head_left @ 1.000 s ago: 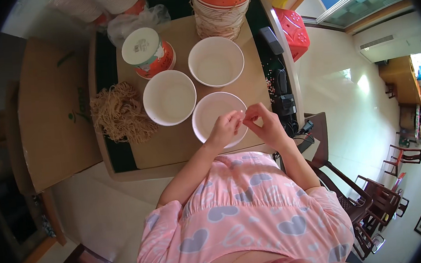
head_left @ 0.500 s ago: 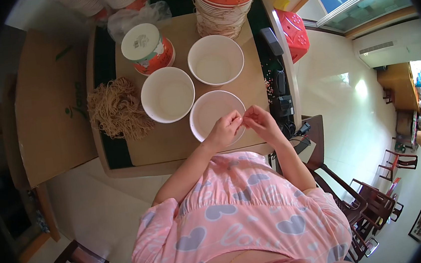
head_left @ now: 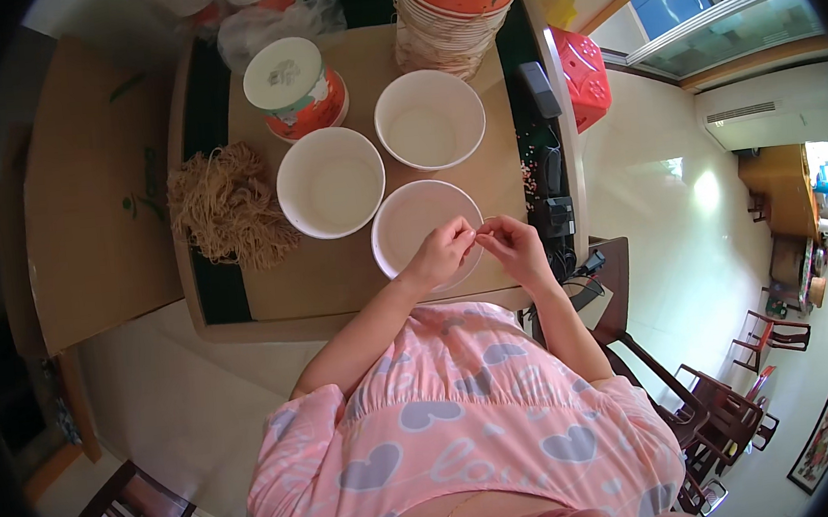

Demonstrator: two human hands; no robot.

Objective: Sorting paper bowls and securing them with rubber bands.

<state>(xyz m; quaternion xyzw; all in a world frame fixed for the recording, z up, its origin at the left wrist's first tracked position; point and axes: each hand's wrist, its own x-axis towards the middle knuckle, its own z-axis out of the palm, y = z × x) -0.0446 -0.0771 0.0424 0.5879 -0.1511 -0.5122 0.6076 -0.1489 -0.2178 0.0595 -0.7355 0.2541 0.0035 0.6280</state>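
My left hand (head_left: 445, 254) and my right hand (head_left: 516, 249) meet fingertip to fingertip over the right side of a white paper bowl (head_left: 403, 222) nearest me. Both are closed in a pinch; whatever lies between the fingers is too small to make out. Two more white bowls stand with their mouths up: one just beyond to the left (head_left: 331, 185), the other farther off to the right (head_left: 430, 124). A tangled heap of brown twine (head_left: 228, 206) lies at the left side of the table mat.
Behind the bowls are an upturned orange-and-green paper bowl (head_left: 302, 106) and a tall stack of orange bowls (head_left: 458, 28) with twine. Black adapters and cables (head_left: 555, 217) line the table's right edge. A cardboard box (head_left: 94, 198) stands left; a red stool (head_left: 579, 77) stands right.
The view has shifted slightly. My hands stay pinched together over the near bowl, with only a small shift of the fingers. The bowls and twine stay in place.
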